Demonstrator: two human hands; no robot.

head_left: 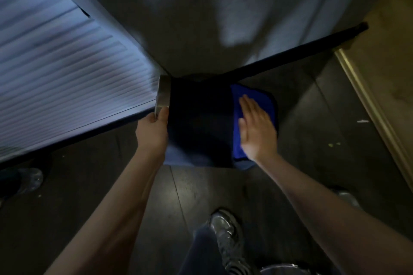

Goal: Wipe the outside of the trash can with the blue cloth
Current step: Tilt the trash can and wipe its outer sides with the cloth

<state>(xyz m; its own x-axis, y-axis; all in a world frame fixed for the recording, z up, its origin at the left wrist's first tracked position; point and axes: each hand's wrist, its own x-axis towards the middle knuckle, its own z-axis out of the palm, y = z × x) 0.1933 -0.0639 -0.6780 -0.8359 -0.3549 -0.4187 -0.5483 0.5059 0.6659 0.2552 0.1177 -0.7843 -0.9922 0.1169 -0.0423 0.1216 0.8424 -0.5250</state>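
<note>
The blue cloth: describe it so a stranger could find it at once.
Start at the dark trash can lying on its side in the wall corner. The blue cloth is spread at its right end, under the flat right hand. It is the only bright blue thing on the dark floor.

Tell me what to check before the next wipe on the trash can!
1. Blue cloth lies flat against the trash can: ok.
2. Right hand presses open-palmed on the cloth: ok.
3. Left hand has a grip on the silver rim to steady the can: ok.
4. Can's side is clean: cannot tell, too dark.
5. Floor beside the can is free for the next stroke: ok, only small scraps farther right.
6. Shoe stands clear of the can: ok.
</note>
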